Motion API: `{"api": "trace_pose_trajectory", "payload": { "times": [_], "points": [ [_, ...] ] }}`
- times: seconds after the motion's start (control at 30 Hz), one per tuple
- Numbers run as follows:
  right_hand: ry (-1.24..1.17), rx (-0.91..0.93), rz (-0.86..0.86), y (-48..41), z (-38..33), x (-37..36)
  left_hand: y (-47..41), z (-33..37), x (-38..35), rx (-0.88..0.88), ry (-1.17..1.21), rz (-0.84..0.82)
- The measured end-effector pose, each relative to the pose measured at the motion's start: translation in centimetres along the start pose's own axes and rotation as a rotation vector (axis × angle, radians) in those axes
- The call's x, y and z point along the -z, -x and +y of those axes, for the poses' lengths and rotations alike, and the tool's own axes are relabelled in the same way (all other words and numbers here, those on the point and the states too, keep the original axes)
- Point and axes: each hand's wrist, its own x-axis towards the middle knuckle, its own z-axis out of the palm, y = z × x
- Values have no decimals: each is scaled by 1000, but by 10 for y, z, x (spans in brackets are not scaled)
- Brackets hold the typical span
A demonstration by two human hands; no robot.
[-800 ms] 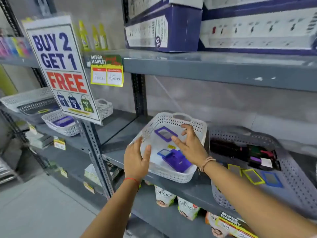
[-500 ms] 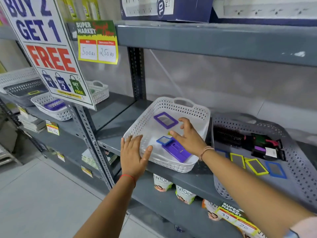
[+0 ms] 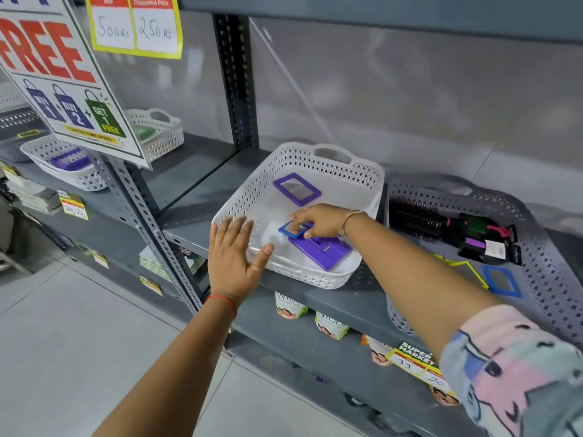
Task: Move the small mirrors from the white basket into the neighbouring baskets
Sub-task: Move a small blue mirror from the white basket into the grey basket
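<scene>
A white perforated basket (image 3: 318, 279) sits on the grey shelf. Inside lie a purple-framed mirror (image 3: 297, 188) at the back, a small blue-framed mirror (image 3: 287, 231) and a larger purple mirror face down (image 3: 325, 252) near the front. My right hand (image 3: 318, 219) reaches into the basket, fingers pinched on the blue-framed mirror. My left hand (image 3: 235, 257) rests flat with fingers spread on the basket's front left rim. To the right stands a grey basket (image 3: 549, 247) holding a blue-framed mirror (image 3: 501, 281) and a yellow-framed one (image 3: 463, 268) partly hidden by my forearm.
The grey basket also holds a black hairbrush (image 3: 416, 217) and dark packaged items (image 3: 485, 241). Left of the upright post (image 3: 235, 83) stand more white baskets (image 3: 161, 134). A promotional sign (image 3: 63, 74) hangs at upper left. A lower shelf carries packets (image 3: 331, 324).
The camera has come closer and tilted down. My right hand has dropped from above the basket onto the blue-framed mirror and closed on it. My left hand has settled on the rim.
</scene>
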Motion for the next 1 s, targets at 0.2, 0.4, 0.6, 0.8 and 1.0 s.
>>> {"api": "trace_pose_trajectory", "payload": {
  "times": [0.2, 0.4, 0.6, 0.8, 1.0],
  "points": [
    [-107, -11, 35, -2, 2, -4, 0, -1, -5, 4, -15, 8],
    [-187, 8, 28, -3, -2, -4, -1, 1, -3, 12, -19, -1],
    [-385, 66, 251, 21, -1, -6, 1, 5, 0, 20, -5, -1],
    [-368, 70, 462, 71, 5, 0, 2, 20, -1, 19, 28, 22],
    [-212, -51, 622, 136, 36, 1, 3, 30, -3, -7, 34, -6]
  ]
}}
